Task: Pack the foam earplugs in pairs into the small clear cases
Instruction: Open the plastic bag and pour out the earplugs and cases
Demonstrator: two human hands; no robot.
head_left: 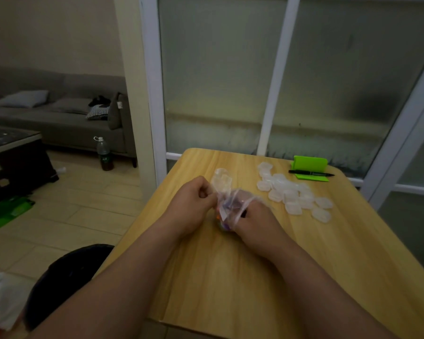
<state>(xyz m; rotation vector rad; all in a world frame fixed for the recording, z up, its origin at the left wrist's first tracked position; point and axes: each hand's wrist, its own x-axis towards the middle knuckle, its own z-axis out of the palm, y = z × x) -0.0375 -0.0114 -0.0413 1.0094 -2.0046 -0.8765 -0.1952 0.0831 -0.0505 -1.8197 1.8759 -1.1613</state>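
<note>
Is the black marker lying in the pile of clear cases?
No, the black marker rests on the green stand, apart from the clear cases.

A pale wood-grain table (230, 277), smooth with a soft satin sheen. On it, a heap of small cases (294, 192) in cloudy, translucent plastic. A thin bag (233, 201) of clear plastic film, crinkled and glossy (its coloured contents are too blurred to tell). A green stand (310, 163), matt plastic; a black marker (311, 172), smooth plastic. Behind, frosted glass panels (218, 69) and a grey cloth sofa (59, 123).
</note>
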